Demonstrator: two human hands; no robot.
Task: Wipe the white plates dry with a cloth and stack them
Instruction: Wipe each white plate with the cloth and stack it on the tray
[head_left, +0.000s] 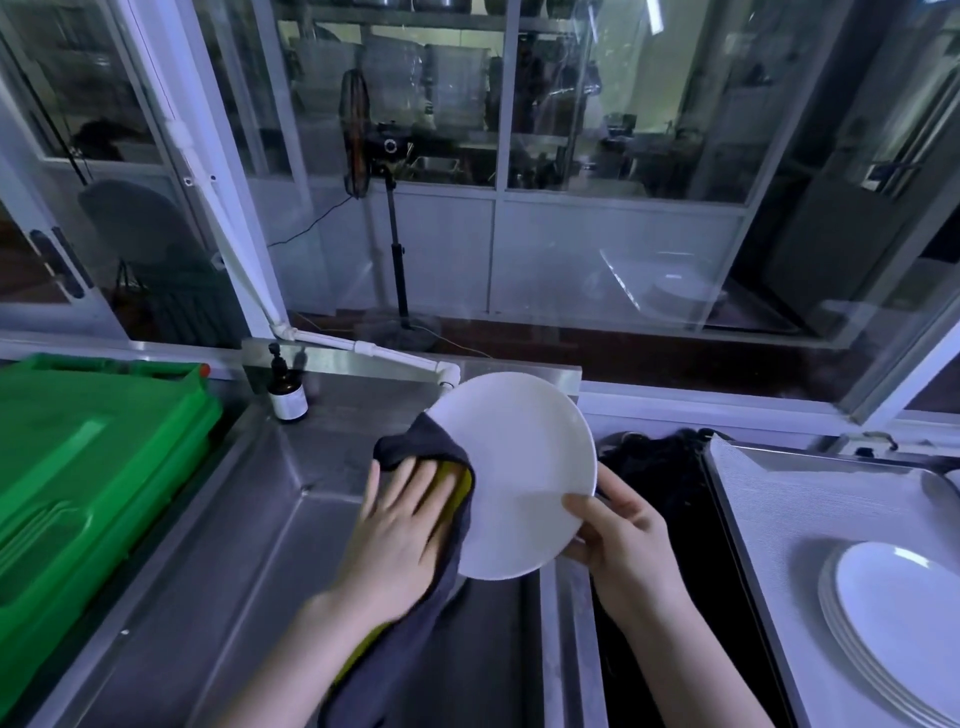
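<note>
Plate: white plate (524, 483) is being held up, tilted on edge, over the steel sink (234, 597), near the middle of the scene, with its pale face turned toward the camera.
Right hand: right hand (623, 545) is gripping the near right rim of the plate; the thumb (582, 506) is lying on the face and the other fingers are curling round behind the rim, clamped on it.
Left hand: left hand (400, 530) is pressing the cloth against the left edge of the plate; its fingers (415, 478) are lying straight and slightly apart, flat on the fabric.
Cloth: dark grey cloth (415, 441) with a yellow inner side is wrapping over the plate's left rim and is hanging down below the left palm toward the near edge of the scene.
Stack: stack of white plates (898, 623) is resting on the lined tray (805, 509) at the near right, well apart from the held plate.
Left side: green crate (78, 467) is sitting just beside the sink.
Far edge: brown pump bottle (287, 397) is standing upright at the far left corner of the sink, and a white pipe (332, 340) is running along behind it toward the plate's far rim.
</note>
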